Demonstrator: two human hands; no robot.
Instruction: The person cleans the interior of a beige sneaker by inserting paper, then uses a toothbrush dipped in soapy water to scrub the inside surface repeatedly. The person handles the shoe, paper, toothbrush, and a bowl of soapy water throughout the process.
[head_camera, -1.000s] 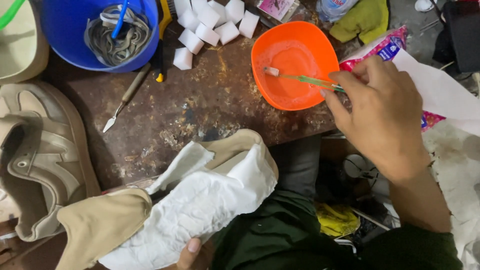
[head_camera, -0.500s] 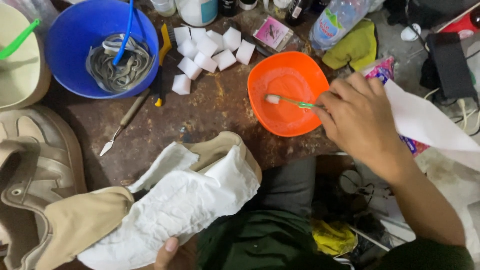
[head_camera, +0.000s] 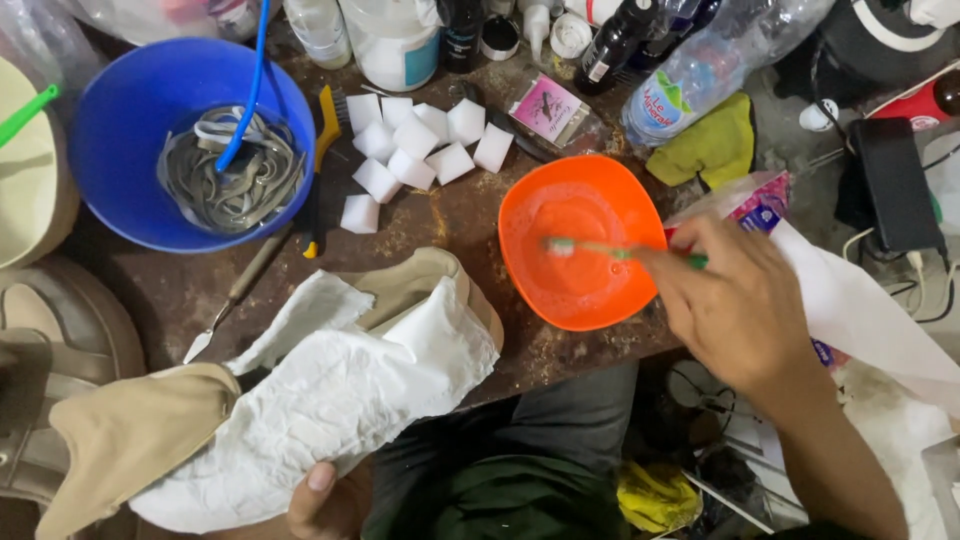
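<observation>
Now, starting at the left, we are looking at a blue bowl (head_camera: 110, 150) with grey laces coiled inside it, sitting on the rusty brown counter (head_camera: 440, 225). Just right of it, white foam cubes (head_camera: 415, 145) are lying in a loose cluster. Below them, our left hand (head_camera: 325, 505) is gripping from underneath a tan shoe (head_camera: 150, 430) stuffed and wrapped with crumpled white paper (head_camera: 340, 395); only the thumb is showing, pressed against the paper, and the shoe is lying slanted over the counter's near edge. Further right, an orange bowl (head_camera: 620, 200) of pale foamy liquid is standing near the counter's edge. Our right hand (head_camera: 735, 305) is pinching the handle of a green toothbrush (head_camera: 610, 250), whose head is dipping into the liquid in the bowl. Behind the bowl, a clear plastic bottle (head_camera: 700, 65) is lying beside a yellow-green cloth (head_camera: 715, 145).
</observation>
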